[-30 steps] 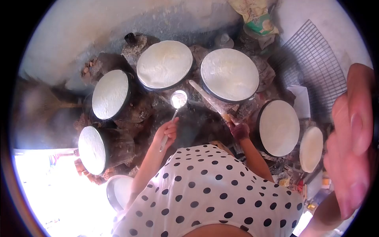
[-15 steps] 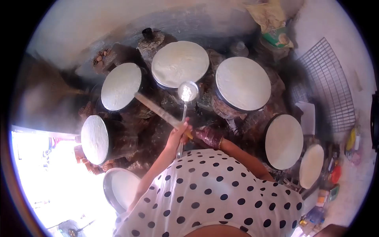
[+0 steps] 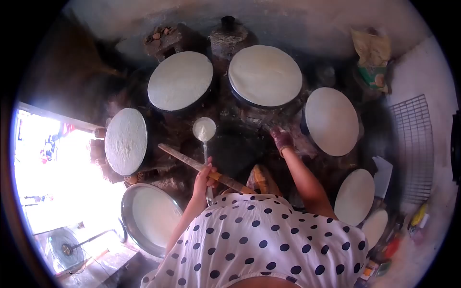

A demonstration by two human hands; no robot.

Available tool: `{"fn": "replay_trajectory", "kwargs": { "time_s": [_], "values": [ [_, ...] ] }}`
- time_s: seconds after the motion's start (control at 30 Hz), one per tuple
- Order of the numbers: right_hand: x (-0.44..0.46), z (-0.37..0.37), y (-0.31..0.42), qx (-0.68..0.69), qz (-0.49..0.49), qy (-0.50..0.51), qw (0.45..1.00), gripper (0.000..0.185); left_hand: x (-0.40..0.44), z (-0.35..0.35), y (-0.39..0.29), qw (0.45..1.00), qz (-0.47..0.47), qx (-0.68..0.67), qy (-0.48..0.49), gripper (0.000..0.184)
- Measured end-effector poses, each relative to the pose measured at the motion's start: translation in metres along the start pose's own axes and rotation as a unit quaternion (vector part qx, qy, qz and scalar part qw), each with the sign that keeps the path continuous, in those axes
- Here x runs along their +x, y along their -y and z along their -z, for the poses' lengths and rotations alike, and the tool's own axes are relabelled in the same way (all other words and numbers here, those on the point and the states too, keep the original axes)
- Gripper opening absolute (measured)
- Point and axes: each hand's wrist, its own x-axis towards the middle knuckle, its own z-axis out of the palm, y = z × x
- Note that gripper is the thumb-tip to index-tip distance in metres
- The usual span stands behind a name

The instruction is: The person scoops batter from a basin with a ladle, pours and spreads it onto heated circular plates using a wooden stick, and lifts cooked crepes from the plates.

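Observation:
My left hand (image 3: 205,178) is closed around the handle of a metal ladle (image 3: 204,128) and a flat wooden stick (image 3: 180,156). White batter or residue shows in the ladle's bowl, which points away from me. The stick crosses the ladle's handle at a slant. My right hand (image 3: 282,139), in a dark red glove, reaches forward to the dark stove area below the pans. Its fingers are too dark and small to make out. Nearest it are a round white-topped pan (image 3: 331,121) on the right and another white-topped pan (image 3: 265,76) ahead.
More round white surfaces, a pan (image 3: 180,81) and a disc (image 3: 126,141), curve round on the left. Others (image 3: 355,197) stand at right. A large basin (image 3: 180,206) of white liquid is at lower left, near a fan (image 3: 66,248). A wire rack (image 3: 413,144) leans on the right wall.
The view has turned left, shifting the pans rightward. My right hand has moved away from my left, out toward the stove. My left hand still holds the ladle and stick; the stick now sits lower.

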Motion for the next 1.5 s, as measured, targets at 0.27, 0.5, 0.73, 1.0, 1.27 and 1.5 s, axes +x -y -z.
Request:
{"fn": "replay_trajectory", "kwargs": {
  "time_s": [0.27,0.5,0.73,1.0,1.27,1.5],
  "values": [
    [0.072,-0.015,0.196,-0.321,0.250,-0.155,0.900,0.084,0.019,0.006,-0.035,0.997,-0.040,-0.028,-0.055,0.044],
    [0.138,-0.021,0.230,-0.341,0.232,-0.139,0.900,0.050,0.023,-0.029,-0.029,0.991,-0.070,-0.080,-0.082,0.042],
    [0.167,0.096,0.217,-0.006,0.001,-0.298,0.955,0.030,0.049,-0.053,-0.039,0.998,-0.032,-0.024,-0.042,0.044],
    [-0.037,0.324,0.065,0.317,-0.004,-0.602,0.733,0.028,0.073,-0.019,-0.034,0.987,0.051,0.137,0.073,0.053],
    [-0.301,0.325,-0.141,0.423,-0.079,-0.748,0.505,0.025,0.072,0.026,-0.004,0.960,0.153,0.169,0.161,0.044],
    [-0.440,0.356,-0.356,0.406,-0.272,-0.738,0.466,0.025,-0.034,-0.116,0.102,0.950,0.172,0.207,0.159,0.045]
  ]
}}
